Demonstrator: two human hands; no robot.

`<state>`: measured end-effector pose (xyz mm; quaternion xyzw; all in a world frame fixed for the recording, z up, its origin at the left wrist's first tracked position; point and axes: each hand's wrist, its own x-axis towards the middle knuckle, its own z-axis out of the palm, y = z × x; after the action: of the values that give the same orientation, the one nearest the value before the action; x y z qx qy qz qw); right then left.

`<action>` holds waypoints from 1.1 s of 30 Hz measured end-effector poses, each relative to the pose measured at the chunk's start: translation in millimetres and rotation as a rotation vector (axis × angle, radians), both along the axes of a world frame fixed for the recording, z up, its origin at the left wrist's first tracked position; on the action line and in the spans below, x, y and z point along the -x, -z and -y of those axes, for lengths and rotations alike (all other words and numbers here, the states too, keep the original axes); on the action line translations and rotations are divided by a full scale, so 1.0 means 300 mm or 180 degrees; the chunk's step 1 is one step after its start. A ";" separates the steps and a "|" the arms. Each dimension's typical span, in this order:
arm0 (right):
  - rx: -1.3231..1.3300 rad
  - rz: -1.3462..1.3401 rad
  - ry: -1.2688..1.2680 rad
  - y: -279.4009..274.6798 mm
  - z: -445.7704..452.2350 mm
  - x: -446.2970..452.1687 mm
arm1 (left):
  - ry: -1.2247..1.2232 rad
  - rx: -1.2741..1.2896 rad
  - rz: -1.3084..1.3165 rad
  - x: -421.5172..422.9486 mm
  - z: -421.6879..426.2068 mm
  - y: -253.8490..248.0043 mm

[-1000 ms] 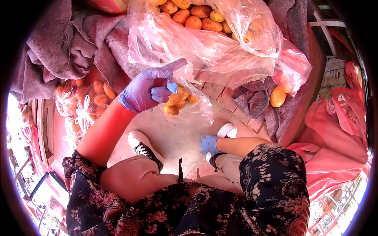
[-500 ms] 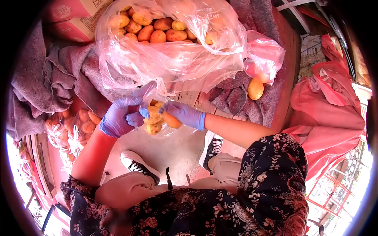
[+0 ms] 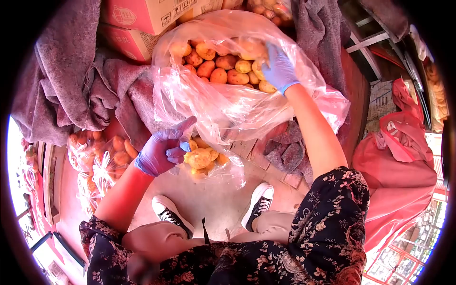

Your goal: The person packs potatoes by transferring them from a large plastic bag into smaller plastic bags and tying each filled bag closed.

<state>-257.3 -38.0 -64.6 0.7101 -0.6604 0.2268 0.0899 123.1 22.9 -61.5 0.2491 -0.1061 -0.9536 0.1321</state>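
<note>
My left hand (image 3: 161,151) is closed on the gathered edge of a small clear plastic bag (image 3: 235,172), with its index finger pointing up. Several yellowish potatoes (image 3: 200,159) sit inside that bag, hanging over the floor. My right hand (image 3: 281,69) reaches into a large clear plastic bag (image 3: 199,102) filled with potatoes (image 3: 218,76). Its fingers lie stretched over the potatoes at the right side of the opening, and the fingertips are partly hidden. Both hands wear blue-purple gloves.
Tied bags of potatoes (image 3: 105,164) stand at the left beside a grey blanket (image 3: 73,71). Cardboard boxes (image 3: 137,16) are stacked behind the large bag. Red fabric (image 3: 399,161) hangs at the right. My shoes (image 3: 259,204) are on the floor below.
My right hand has left the small bag and moved up and right into the large bag. My left hand still holds the small bag. The view has shifted.
</note>
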 end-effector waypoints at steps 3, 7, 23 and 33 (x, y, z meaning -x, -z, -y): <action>0.0465 -0.0891 0.0632 -0.142 0.048 0.104 | -0.0008 -0.0120 -0.0050 -0.003 0.004 0.008; -0.0142 -0.0284 0.0350 -0.197 0.015 0.042 | 0.0046 -0.0243 -0.0245 0.010 0.015 0.036; -0.0106 0.0150 0.0270 0.155 0.188 -0.015 | -0.0008 -0.0426 -0.0404 0.010 0.034 0.044; 0.0255 0.1485 0.0682 0.237 0.009 -0.104 | -0.0051 -0.0227 -0.0087 0.011 0.012 0.044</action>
<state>-226.0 -40.5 -135.8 0.5604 -0.7253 0.3997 -0.0134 119.7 19.4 -74.8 0.2415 -0.0683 -0.9589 0.1322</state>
